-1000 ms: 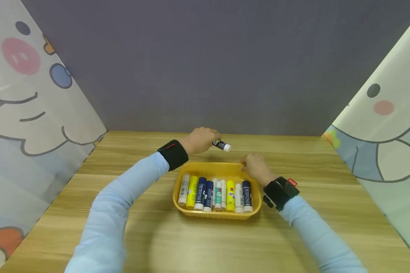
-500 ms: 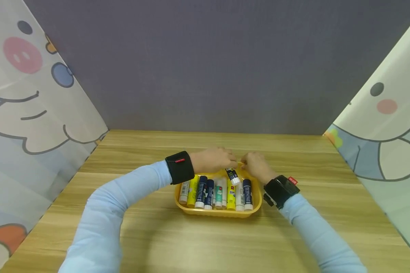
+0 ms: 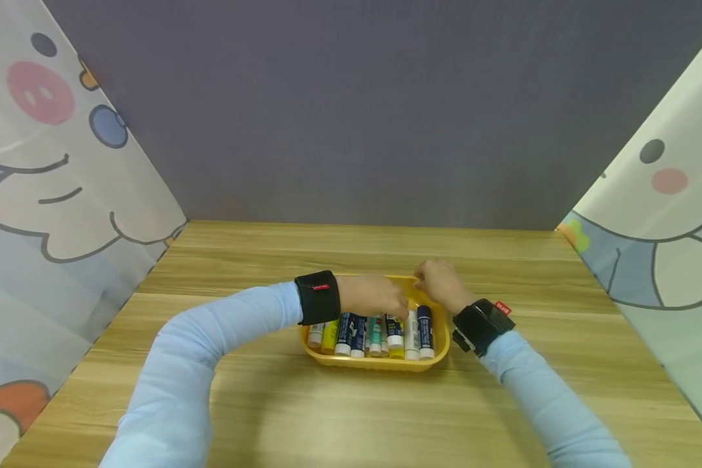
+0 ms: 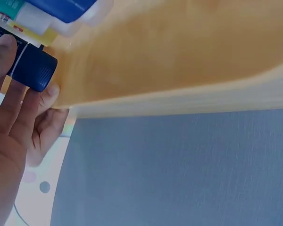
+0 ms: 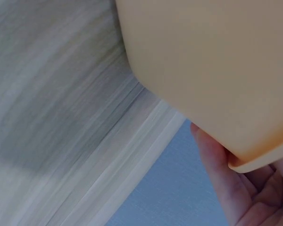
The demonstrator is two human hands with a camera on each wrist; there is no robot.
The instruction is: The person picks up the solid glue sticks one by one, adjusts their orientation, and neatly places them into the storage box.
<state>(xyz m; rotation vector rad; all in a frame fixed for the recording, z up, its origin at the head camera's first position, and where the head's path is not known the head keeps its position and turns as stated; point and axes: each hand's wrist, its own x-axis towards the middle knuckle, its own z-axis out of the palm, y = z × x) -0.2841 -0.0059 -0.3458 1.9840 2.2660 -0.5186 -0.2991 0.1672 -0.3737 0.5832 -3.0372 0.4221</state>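
My left hand is over the yellow plastic basket, pinching a dark blue glue stick by its far end. The white end of that stick overlaps a yellow glue stick in the row. In the left wrist view, the thumb lies on one side of the held glue stick and the fingers on the other. At the back right corner, my right hand grips the basket's rim. The right wrist view shows its fingers against the outer wall and under the lip.
Several glue sticks stand side by side in the basket, among them a green one, a white one and a dark blue one. The wooden table surrounds the basket. A grey panel rises behind it.
My left hand has come from behind the basket, forward and down into it, carrying the dark blue glue stick onto the row. The right hand has stayed on the rim.
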